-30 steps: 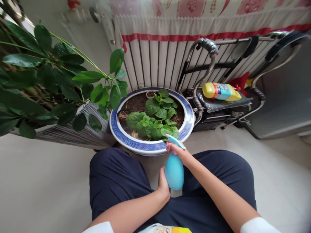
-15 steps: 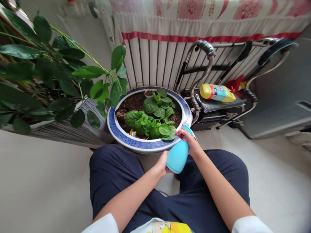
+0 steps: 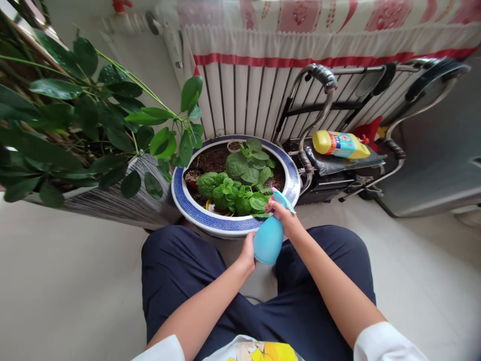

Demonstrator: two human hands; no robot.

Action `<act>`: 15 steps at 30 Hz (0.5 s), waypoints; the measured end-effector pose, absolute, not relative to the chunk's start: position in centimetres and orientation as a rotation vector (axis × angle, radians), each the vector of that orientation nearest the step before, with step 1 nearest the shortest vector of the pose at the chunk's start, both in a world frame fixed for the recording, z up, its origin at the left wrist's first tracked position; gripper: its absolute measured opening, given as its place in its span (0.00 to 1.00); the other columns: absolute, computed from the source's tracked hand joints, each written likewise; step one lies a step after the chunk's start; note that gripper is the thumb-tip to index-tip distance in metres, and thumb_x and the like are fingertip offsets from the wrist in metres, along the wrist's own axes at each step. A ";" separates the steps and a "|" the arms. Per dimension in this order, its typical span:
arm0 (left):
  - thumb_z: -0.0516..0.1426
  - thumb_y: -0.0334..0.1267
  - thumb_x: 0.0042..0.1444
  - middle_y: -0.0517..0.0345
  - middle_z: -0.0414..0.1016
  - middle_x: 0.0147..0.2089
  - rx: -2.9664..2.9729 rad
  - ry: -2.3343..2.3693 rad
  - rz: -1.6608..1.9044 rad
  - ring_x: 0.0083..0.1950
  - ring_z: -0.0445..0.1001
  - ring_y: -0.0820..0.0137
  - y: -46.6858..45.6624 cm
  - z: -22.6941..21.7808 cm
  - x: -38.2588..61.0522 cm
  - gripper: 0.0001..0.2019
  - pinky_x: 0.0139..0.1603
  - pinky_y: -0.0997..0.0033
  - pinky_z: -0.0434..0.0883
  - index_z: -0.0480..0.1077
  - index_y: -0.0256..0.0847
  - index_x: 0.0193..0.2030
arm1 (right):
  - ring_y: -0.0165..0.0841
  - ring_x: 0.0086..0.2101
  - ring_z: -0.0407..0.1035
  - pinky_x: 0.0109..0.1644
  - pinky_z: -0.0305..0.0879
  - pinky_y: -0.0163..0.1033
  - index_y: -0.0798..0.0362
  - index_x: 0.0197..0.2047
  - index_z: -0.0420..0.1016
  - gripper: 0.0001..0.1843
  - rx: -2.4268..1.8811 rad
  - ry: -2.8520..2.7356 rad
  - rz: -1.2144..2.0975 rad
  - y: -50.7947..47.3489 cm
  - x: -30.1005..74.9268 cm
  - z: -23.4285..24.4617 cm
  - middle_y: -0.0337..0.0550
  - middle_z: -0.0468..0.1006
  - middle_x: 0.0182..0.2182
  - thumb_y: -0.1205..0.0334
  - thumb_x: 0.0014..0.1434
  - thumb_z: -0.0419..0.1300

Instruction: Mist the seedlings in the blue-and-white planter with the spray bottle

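Note:
A light blue spray bottle (image 3: 268, 239) is held over the near rim of a round blue-and-white pot (image 3: 191, 208). My right hand (image 3: 283, 216) is closed round the bottle's neck and trigger, the nozzle facing the leaves. My left hand (image 3: 248, 252) cups the bottle's rounded base from the left. The pot holds dark soil and a low plant with broad green leaves (image 3: 240, 183). My legs in dark trousers (image 3: 180, 271) are either side of the pot.
A tall leafy plant (image 3: 86, 125) in a ribbed grey pot (image 3: 112, 205) stands on the left. Behind is a white radiator (image 3: 244, 95) under a red-trimmed cloth. On the right a metal walking frame (image 3: 319, 95) carries a yellow bottle (image 3: 340, 144) on its seat.
The spray bottle has been raised from my lap toward the pot's rim and tilted, both hands moving with it. The view shifted slightly.

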State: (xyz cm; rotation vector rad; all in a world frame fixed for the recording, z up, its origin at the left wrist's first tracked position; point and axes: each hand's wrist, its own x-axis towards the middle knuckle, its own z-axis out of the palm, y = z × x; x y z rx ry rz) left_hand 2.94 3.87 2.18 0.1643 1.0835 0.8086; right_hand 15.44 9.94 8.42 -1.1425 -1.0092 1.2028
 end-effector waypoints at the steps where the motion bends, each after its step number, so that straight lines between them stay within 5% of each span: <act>1: 0.51 0.43 0.62 0.50 0.81 0.37 0.164 1.089 0.827 0.41 0.79 0.62 3.9 2.1 2.7 0.18 0.46 0.67 0.73 0.75 0.31 0.44 | 0.33 0.30 0.68 0.45 0.67 0.42 0.49 0.34 0.74 0.08 -1.138 -1.028 1.205 10.0 15.2 8.6 0.37 0.72 0.27 0.55 0.55 0.62; 5: 0.52 0.44 0.61 0.48 0.82 0.40 0.140 1.076 0.874 0.44 0.79 0.60 3.6 1.9 1.9 0.18 0.49 0.64 0.73 0.75 0.33 0.46 | 0.36 0.39 0.72 0.51 0.66 0.44 0.48 0.39 0.76 0.12 -1.079 -1.152 1.275 10.3 13.9 9.2 0.40 0.77 0.35 0.51 0.54 0.65; 10: 0.51 0.44 0.61 0.46 0.81 0.42 0.093 1.068 0.927 0.47 0.78 0.58 3.1 1.6 1.1 0.18 0.51 0.62 0.73 0.74 0.32 0.47 | 0.33 0.29 0.68 0.42 0.68 0.43 0.49 0.36 0.77 0.11 -1.053 -1.140 1.334 10.4 12.0 9.5 0.37 0.73 0.25 0.51 0.53 0.65; 15: 0.49 0.45 0.62 0.48 0.81 0.41 0.044 1.058 0.954 0.47 0.78 0.58 2.0 1.3 0.6 0.20 0.49 0.63 0.74 0.74 0.33 0.48 | 0.36 0.37 0.72 0.47 0.67 0.43 0.48 0.38 0.77 0.11 -1.022 -1.235 1.447 9.8 10.7 10.1 0.39 0.76 0.31 0.52 0.54 0.64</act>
